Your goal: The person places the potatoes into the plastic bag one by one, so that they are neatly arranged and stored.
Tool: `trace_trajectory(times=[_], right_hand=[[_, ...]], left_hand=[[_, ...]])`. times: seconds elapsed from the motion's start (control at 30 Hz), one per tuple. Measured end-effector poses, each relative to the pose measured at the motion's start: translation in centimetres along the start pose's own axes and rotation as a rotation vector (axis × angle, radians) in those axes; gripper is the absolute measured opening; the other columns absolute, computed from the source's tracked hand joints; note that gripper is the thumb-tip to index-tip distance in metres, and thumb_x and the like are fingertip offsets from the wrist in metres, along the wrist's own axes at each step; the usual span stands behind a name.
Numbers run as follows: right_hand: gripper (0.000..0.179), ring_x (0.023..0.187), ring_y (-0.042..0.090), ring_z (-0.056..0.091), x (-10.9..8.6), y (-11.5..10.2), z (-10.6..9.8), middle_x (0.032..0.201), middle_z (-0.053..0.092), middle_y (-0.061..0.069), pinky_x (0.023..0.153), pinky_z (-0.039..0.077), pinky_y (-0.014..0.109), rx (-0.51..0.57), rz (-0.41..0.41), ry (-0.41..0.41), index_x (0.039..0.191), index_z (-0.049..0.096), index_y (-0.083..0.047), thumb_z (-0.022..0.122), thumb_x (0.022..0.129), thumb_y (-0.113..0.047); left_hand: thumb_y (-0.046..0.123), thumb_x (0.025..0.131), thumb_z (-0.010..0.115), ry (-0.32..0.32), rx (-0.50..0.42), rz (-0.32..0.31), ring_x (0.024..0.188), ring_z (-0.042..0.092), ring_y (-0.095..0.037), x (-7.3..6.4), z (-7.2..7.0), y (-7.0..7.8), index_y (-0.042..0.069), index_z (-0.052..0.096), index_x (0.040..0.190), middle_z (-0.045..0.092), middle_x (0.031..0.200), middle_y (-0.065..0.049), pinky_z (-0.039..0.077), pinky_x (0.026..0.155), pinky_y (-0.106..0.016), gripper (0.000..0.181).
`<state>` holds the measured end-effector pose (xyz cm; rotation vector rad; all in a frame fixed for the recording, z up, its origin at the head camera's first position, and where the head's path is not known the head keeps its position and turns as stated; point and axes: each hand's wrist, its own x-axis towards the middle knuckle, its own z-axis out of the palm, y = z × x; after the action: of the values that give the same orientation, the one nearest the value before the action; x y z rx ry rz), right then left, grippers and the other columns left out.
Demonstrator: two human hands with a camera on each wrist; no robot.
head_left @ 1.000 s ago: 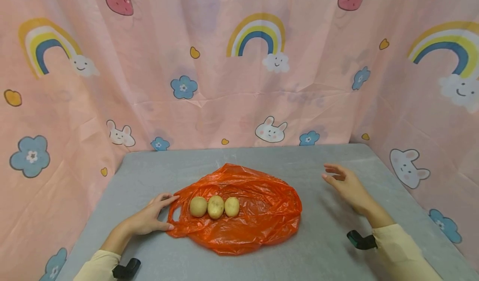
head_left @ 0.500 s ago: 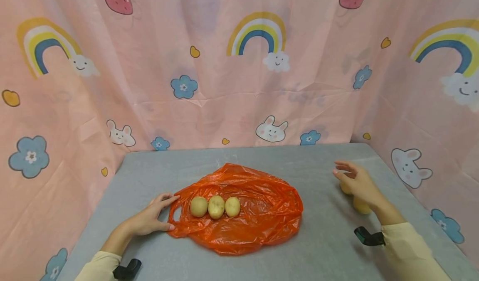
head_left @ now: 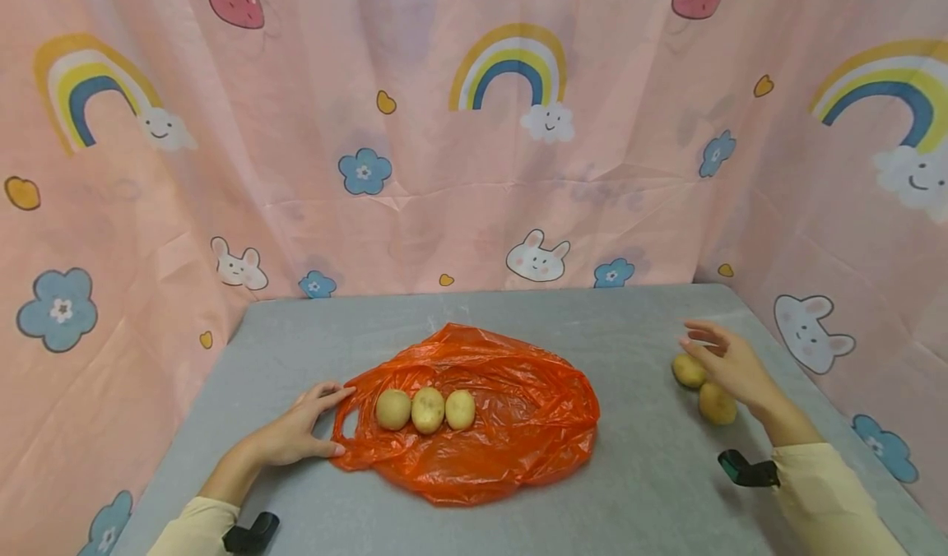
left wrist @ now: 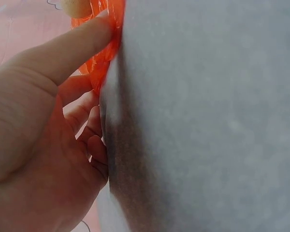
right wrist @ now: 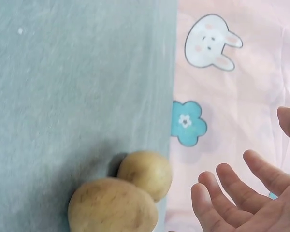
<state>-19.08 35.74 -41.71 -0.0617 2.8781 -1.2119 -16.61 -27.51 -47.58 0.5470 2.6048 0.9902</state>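
An orange plastic bag (head_left: 511,449) lies spread on the grey table, with three potatoes (head_left: 427,410) in a row on its left part. At the bag's left end, beside the handle hole, my left hand (head_left: 296,428) rests with thumb and forefinger spread apart, both touching the plastic. The left wrist view has the thumb (left wrist: 72,50) against the bag's edge. My right hand (head_left: 733,367) hovers with relaxed fingers and holds nothing. Two more potatoes, the farther one (head_left: 690,371) and the nearer one (head_left: 717,404), lie below and left of it, touching or nearly so.
The grey table (head_left: 637,490) has its far edge against a pink printed curtain (head_left: 415,235). More curtain hangs along the left and right sides. A black wrist camera mount (head_left: 748,469) sits under the right forearm, another (head_left: 252,533) by the left.
My right hand has moved right, away from the bag, until it is by the two potatoes on the right, which have come into sight. The left hand and bag have stayed put.
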Motion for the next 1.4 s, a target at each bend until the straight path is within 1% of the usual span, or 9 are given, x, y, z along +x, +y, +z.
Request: trace_trajectory(times=[0.07,0.13,0.2,0.3,0.37,0.53,0.77,1.1,1.4], right_hand=[[0.063,0.131,0.061,0.043,0.0,0.3,-0.2,0.147,0.040,0.041,0.079,0.048,0.020,-0.007,0.005,0.003,0.152,0.033,0.008,0.046,0.108,-0.035],[0.063,0.131,0.061,0.043,0.1,0.7,-0.3,0.147,0.040,0.042,0.080,0.050,0.022,-0.013,0.011,0.004,0.152,0.033,0.008,0.045,0.108,-0.036],[0.064,0.131,0.062,0.042,0.0,1.0,-0.3,0.147,0.039,0.043,0.090,0.054,0.038,-0.014,0.024,-0.003,0.151,0.032,0.009,0.045,0.108,-0.037],[0.066,0.132,0.064,0.039,0.0,1.5,-0.4,0.148,0.036,0.044,0.099,0.045,0.065,-0.018,0.043,-0.017,0.151,0.031,0.010,0.044,0.108,-0.038],[0.066,0.131,0.065,0.038,-0.1,1.8,-0.4,0.147,0.035,0.046,0.101,0.040,0.071,-0.024,0.049,-0.028,0.151,0.031,0.011,0.043,0.108,-0.038],[0.067,0.129,0.066,0.039,0.0,2.7,-0.4,0.145,0.035,0.048,0.101,0.039,0.072,-0.058,0.048,-0.057,0.150,0.030,0.013,0.044,0.108,-0.037],[0.070,0.129,0.065,0.039,0.0,3.8,-0.2,0.146,0.033,0.048,0.099,0.042,0.070,-0.074,0.083,-0.110,0.152,0.026,0.011,0.045,0.107,-0.039],[0.057,0.123,0.065,0.047,-0.1,4.9,0.5,0.141,0.037,0.050,0.097,0.046,0.067,-0.100,-0.031,-0.093,0.146,0.035,0.015,0.052,0.106,-0.023],[0.062,0.124,0.063,0.049,0.1,5.1,0.7,0.143,0.037,0.048,0.096,0.048,0.066,-0.111,-0.011,-0.111,0.146,0.034,0.016,0.058,0.103,-0.022]], left_hand=[[0.029,0.081,0.084,0.002,0.004,0.000,0.139,0.028,-0.050,0.0,0.0,0.0,0.006,0.043,0.153,0.032,0.153,-0.023,0.026,0.108,-0.074,0.085],[0.029,0.081,0.084,0.003,0.007,-0.001,0.139,0.028,-0.050,0.0,0.0,0.0,0.006,0.043,0.153,0.033,0.153,-0.023,0.026,0.108,-0.074,0.086],[0.029,0.082,0.084,0.003,0.010,-0.001,0.139,0.028,-0.051,0.0,0.0,0.0,0.007,0.043,0.153,0.032,0.154,-0.023,0.026,0.108,-0.074,0.086],[0.029,0.082,0.083,0.002,0.011,0.000,0.139,0.027,-0.051,0.0,0.0,-0.1,0.007,0.042,0.153,0.032,0.154,-0.023,0.026,0.108,-0.074,0.086],[0.030,0.082,0.083,0.002,0.012,0.000,0.139,0.027,-0.051,0.0,0.0,-0.1,0.007,0.042,0.153,0.032,0.154,-0.023,0.026,0.108,-0.074,0.085],[0.031,0.082,0.083,0.002,0.005,-0.002,0.140,0.026,-0.051,0.0,0.0,0.0,0.006,0.042,0.153,0.031,0.155,-0.024,0.026,0.108,-0.075,0.085],[0.031,0.082,0.083,0.008,0.013,0.009,0.139,0.028,-0.051,0.0,0.0,0.0,0.005,0.042,0.153,0.032,0.154,-0.024,0.027,0.108,-0.074,0.086],[0.032,0.081,0.084,0.015,0.022,0.009,0.138,0.029,-0.050,0.0,0.0,0.0,0.005,0.043,0.152,0.034,0.153,-0.024,0.027,0.108,-0.074,0.086],[0.031,0.081,0.084,0.016,0.019,0.014,0.137,0.030,-0.050,0.1,0.0,0.0,0.004,0.043,0.152,0.034,0.152,-0.024,0.028,0.107,-0.073,0.086]])
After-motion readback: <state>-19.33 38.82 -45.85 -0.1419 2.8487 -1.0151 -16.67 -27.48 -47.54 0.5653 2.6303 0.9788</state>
